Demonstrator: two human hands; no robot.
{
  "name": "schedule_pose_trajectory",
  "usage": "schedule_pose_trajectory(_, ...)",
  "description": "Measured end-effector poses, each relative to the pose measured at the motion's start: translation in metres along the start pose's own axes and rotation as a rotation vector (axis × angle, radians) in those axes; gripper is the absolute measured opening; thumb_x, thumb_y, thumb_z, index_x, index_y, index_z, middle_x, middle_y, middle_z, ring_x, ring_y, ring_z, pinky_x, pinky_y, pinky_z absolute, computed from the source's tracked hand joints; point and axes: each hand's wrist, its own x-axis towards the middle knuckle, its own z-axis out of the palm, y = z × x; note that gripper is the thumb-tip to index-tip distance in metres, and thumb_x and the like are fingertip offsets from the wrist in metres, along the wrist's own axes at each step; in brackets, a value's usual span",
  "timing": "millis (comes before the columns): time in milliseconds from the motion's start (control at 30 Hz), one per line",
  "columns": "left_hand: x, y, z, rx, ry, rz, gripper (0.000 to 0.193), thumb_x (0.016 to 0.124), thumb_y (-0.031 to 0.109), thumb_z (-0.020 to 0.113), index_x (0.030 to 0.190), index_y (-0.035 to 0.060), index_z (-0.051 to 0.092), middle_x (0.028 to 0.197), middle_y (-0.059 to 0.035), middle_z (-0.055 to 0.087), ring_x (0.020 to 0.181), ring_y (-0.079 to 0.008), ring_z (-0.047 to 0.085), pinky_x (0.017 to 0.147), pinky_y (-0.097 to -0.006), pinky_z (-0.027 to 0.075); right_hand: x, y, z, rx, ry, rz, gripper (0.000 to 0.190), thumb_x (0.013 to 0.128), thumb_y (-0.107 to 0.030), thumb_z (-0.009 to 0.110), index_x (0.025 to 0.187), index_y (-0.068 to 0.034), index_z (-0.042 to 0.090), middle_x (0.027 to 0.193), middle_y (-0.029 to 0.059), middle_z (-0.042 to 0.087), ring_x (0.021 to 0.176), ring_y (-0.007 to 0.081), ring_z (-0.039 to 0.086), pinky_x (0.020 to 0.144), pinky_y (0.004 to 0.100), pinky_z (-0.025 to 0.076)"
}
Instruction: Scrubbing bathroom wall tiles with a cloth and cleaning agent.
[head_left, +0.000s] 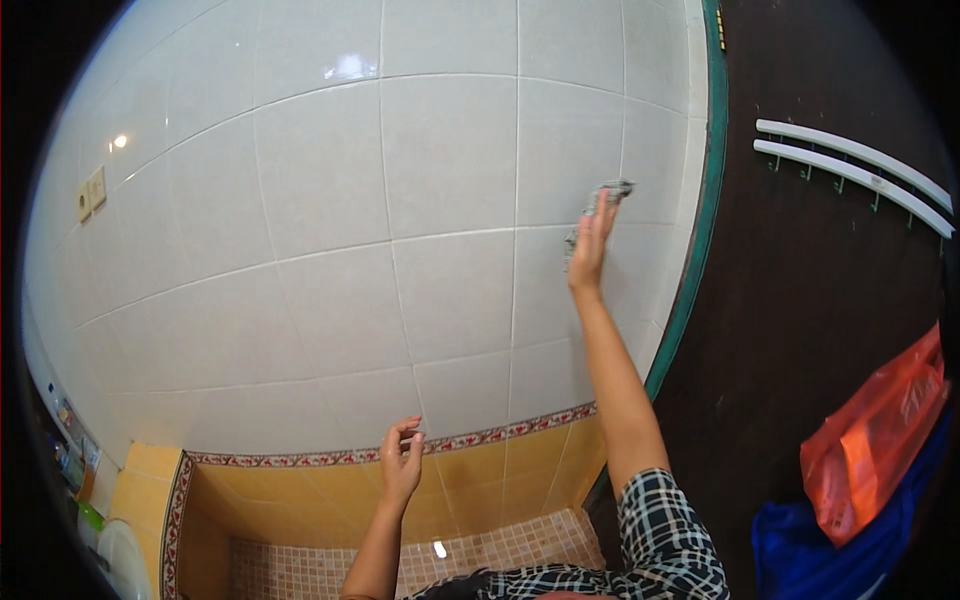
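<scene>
My right hand (592, 251) is raised against the white tiled wall (454, 157), holding a crumpled grey cloth (616, 189) under the palm. The cloth shows above the fingers and along the left side of the hand; the rest of it is hidden. It lies over the wall near the door side, around a horizontal grout line. Lower down, my left hand (403, 459) hangs with loosely curled fingers and nothing in it. Behind it runs a red-patterned border strip (510, 430), with yellow tiles (472, 469) below.
Right of a green frame (694, 270), a dark door (750, 300) carries white hook rails (832, 161), a red plastic bag (862, 450) and blue fabric (795, 555). A wall switch and socket (91, 195) sit far left, above a white basin (124, 559). The floor (487, 541) has small mosaic tiles.
</scene>
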Motion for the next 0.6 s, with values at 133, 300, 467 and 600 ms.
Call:
schedule_pose_trajectory(133, 0.03, -0.034, -0.007, 0.094, 0.124, 0.048, 0.01, 0.09, 0.002, 0.054, 0.099, 0.0005, 0.057, 0.11, -0.011, 0.061, 0.091, -0.0155, 0.059, 0.074, -0.0277, 0.052, -0.039, 0.011, 0.097, -0.629, -0.028, -0.311, 0.068, 0.092, -0.032, 0.043, 0.147, 0.0, 0.019, 0.153, 0.0202, 0.018, 0.143, 0.0357, 0.014, 0.111, 0.0577, 0.008)
schedule_pose_trajectory(300, 0.073, -0.055, 0.019, 0.067, 0.199, 0.135, 0.007, 0.091, 0.003, 0.053, 0.096, 0.0001, 0.057, 0.106, -0.012, 0.061, 0.088, -0.0162, 0.059, 0.074, -0.0265, 0.051, -0.122, 0.008, 0.125, -0.33, -0.64, -1.009, 0.062, 0.089, -0.036, 0.051, 0.143, -0.011, 0.036, 0.15, 0.0065, 0.032, 0.139, 0.0209, 0.029, 0.11, 0.0515, 0.023)
schedule_pose_trajectory(467, 0.092, -0.064, 0.039, 0.077, 0.178, 0.195, 0.006, 0.09, 0.002, 0.053, 0.094, 0.0004, 0.057, 0.104, -0.0129, 0.061, 0.088, -0.0172, 0.059, 0.073, -0.0281, 0.05, 0.036, 0.078, 0.03, -0.503, -0.066, -0.597, 0.066, 0.092, -0.02, 0.048, 0.149, -0.008, 0.017, 0.152, 0.0134, 0.024, 0.14, 0.0326, 0.025, 0.111, 0.0535, 0.018)
schedule_pose_trajectory(600, 0.103, -0.068, 0.076, 0.323, 0.202, 0.351, 0.015, 0.085, 0.002, 0.056, 0.1, 0.0015, 0.056, 0.113, -0.015, 0.057, 0.103, -0.0277, 0.053, 0.09, -0.0388, 0.042, 0.109, 0.126, -0.044, -0.705, 0.238, -0.224, 0.062, 0.096, -0.027, 0.041, 0.148, -0.003, 0.017, 0.152, 0.0181, 0.022, 0.141, 0.035, 0.02, 0.112, 0.0511, 0.014)
